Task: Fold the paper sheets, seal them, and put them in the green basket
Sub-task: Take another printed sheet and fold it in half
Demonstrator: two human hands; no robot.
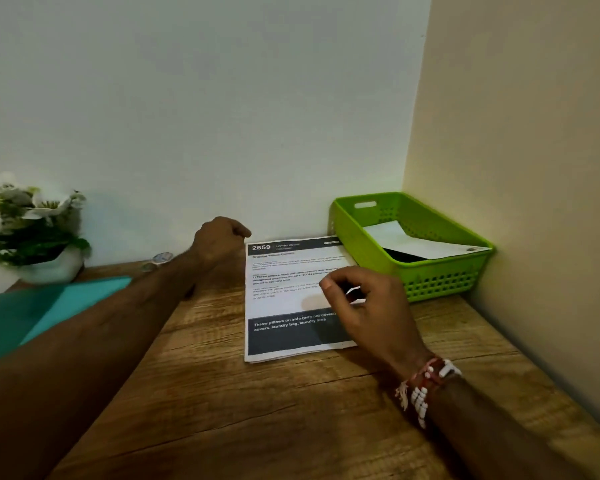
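**A:** What's in the green basket (440,278)?

**B:** One folded sheet (420,242), white with a dark underside, lying slantwise inside. The basket sits in the far right corner of the table (257,410), against the walls.

**A:** And the paper to fold?

**B:** The printed sheet (284,303) lies flat just beside the basket. Its header reads "2659", and the dark band below starts "Throw pillows on sofa".

**A:** Hands?

**B:** The right hand (364,299) pinches the sheet's right edge. The left hand (219,242) is curled by the sheet's top left corner. I cannot tell whether it holds anything.
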